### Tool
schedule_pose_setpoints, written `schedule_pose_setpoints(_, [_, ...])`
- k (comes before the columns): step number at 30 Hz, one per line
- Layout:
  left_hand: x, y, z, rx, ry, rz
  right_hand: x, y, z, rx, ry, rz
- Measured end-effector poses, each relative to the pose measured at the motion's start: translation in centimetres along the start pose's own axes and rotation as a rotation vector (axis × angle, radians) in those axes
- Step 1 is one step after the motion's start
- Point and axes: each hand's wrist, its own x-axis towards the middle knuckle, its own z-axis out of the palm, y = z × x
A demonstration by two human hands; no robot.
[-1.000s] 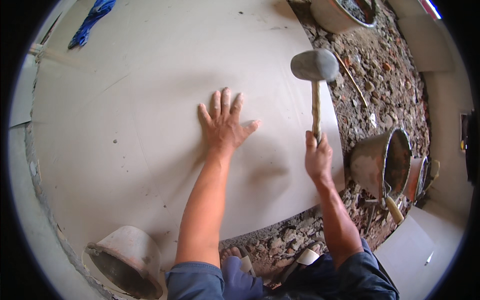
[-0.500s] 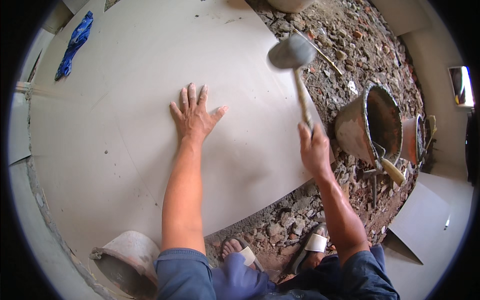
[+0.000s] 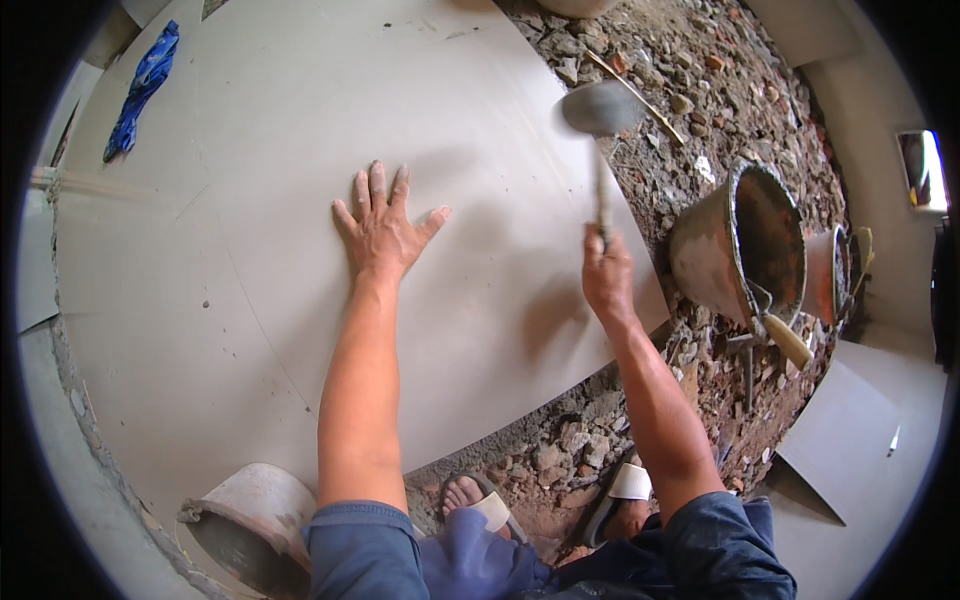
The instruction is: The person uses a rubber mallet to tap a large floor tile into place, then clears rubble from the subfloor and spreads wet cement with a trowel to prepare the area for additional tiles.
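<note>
My left hand (image 3: pixel 386 225) lies spread, palm down, on a large pale floor tile (image 3: pixel 250 150). My right hand (image 3: pixel 607 270) grips a rubber mallet (image 3: pixel 600 108) by its light handle, to the right of my left hand. The grey mallet head is blurred above the tile's right edge; whether it touches the tile I cannot tell. A crumpled blue cloth or glove (image 3: pixel 140 90) lies on the tile at the upper left.
Rubble (image 3: pixel 680 100) borders the tile right and front. Two buckets (image 3: pixel 700 260) stand at the right, a trowel (image 3: pixel 783 338) by the nearer one. Another bucket (image 3: pixel 270 500) sits lower left. A thin stick (image 3: pixel 640 100) lies on the rubble; loose panels (image 3: pixel 840 430) lie lower right.
The view shifted, mostly between one and half a second ago. My left hand stays spread on the tile. Since half a second ago my right hand and the mallet have moved slightly, the head blurred.
</note>
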Motion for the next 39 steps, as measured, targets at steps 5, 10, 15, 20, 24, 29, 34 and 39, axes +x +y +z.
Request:
schedule_pose_setpoints(5, [0.0, 0.2, -0.2, 0.041, -0.014, -0.016, -2.2, 1.4, -1.0, -0.076, 0.108, -0.164])
schedule_pose_setpoints(10, [0.1, 0.3, 0.1, 0.087, 0.030, 0.006, -6.6, 5.0, -1.1, -0.169, -0.122, -0.061])
schedule_pose_setpoints(15, [0.4, 0.2, 0.7, 0.179, 0.003, -0.014, -10.2, 8.8, -1.9, -0.051, -0.060, 0.011])
schedule_pose_setpoints(20, [0.1, 1.6, -0.8, 0.136, -0.074, -0.043, -13.3, 10.9, -3.8, 0.017, -0.070, -0.012])
schedule_pose_setpoints(24, [-2.7, 5.0, -0.6, 0.188, -0.155, 0.096, -16.4, 11.7, -5.0, 0.135, 0.031, -0.082])
schedule_pose_setpoints(29, [-5.4, 7.3, 1.5, 0.172, -0.136, 0.199, -15.2, 13.3, -4.3, 0.242, 0.139, -0.185])
schedule_pose_setpoints(34, [-5.3, 6.1, 1.3, 0.071, -0.114, 0.213, -13.4, 13.4, -3.3, 0.121, 0.020, -0.017])
schedule_pose_setpoints(39, [-5.3, 6.9, 1.2, 0.111, -0.141, 0.224, -12.4, 11.6, -3.4, -0.010, -0.163, 0.142])
